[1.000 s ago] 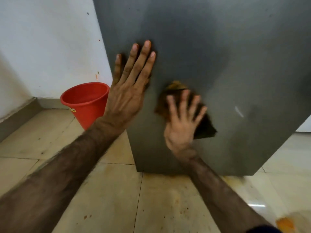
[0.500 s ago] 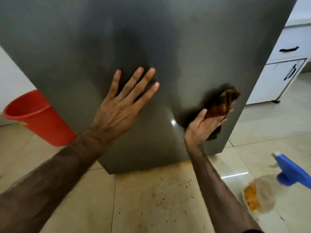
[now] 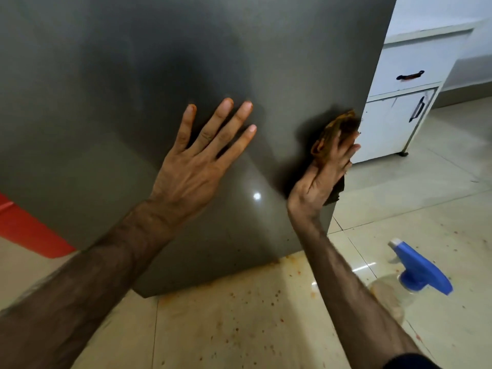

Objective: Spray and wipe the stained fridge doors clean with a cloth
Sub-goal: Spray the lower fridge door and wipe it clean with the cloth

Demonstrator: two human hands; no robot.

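The grey fridge door (image 3: 133,89) fills most of the view. My left hand (image 3: 197,161) lies flat on it with fingers spread. At the door's right edge my right hand (image 3: 323,171) presses a brown, orange-stained cloth (image 3: 335,126) against the metal, fingers mostly straight over the cloth. A spray bottle (image 3: 415,267) with a blue head and clear body stands on the floor to the right of my right forearm.
A red bucket (image 3: 24,230) sits on the floor at the left, partly hidden by the fridge. A white cabinet (image 3: 399,102) with dark handles stands right of the fridge. The beige floor tiles (image 3: 239,328) below the door carry orange specks and smears.
My right hand has carried the cloth from the door's middle across to its right edge. The view has swung right, bringing the cabinet and spray bottle in. My left hand stays flat.
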